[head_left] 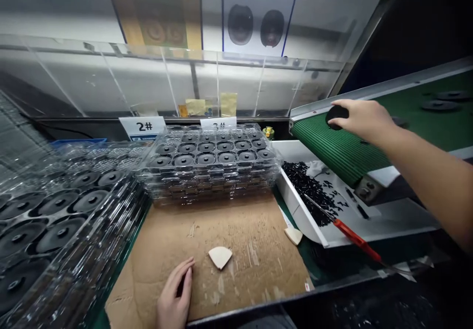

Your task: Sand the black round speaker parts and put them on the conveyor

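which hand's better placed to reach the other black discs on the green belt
Right, probably: the right hand is over the green belt, fingers on a black disc, while the left hand lies far off on the cardboard.

The bare right arm (428,181) stretches in from the right edge of the view, the forearm rising up and to the left with the wrist nearly straight. The right hand (364,120) is held high, palm down, its slender fingers (342,106) reaching forward and curving over at the tips. The left hand (174,292) sits low at the bottom edge, well apart from the right, turned on its side with its loosely curled fingers (186,270) pointing upward.
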Demonstrator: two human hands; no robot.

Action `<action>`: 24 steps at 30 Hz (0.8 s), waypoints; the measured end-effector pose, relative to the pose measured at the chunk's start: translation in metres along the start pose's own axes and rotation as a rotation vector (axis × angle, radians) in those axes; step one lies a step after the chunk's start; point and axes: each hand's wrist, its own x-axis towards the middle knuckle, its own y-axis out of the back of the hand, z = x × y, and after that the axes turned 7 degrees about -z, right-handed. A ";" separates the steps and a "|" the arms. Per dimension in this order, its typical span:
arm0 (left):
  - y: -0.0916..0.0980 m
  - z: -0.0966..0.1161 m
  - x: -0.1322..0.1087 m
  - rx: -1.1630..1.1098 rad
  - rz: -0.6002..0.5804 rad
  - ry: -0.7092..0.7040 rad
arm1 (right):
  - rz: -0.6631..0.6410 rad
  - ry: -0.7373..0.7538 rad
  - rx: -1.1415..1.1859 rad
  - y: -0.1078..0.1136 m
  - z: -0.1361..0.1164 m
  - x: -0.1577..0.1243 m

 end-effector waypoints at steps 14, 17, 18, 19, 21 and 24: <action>-0.033 0.099 -0.066 -1.161 -0.598 0.492 | -0.853 0.395 1.140 -0.082 -0.144 -0.299; -0.019 0.094 -0.067 -1.236 -0.618 0.551 | -0.899 0.213 1.231 -0.093 -0.158 -0.319; -0.015 0.090 -0.067 -1.258 -0.622 0.567 | -0.915 0.195 1.245 -0.096 -0.163 -0.324; -0.011 0.085 -0.068 -1.276 -0.621 0.579 | -0.931 0.203 1.239 -0.099 -0.166 -0.327; -0.003 0.077 -0.068 -1.293 -0.603 0.592 | -0.940 0.264 1.163 -0.104 -0.171 -0.330; 0.009 0.069 -0.067 -1.297 -0.560 0.594 | -0.819 0.325 0.925 -0.120 -0.171 -0.325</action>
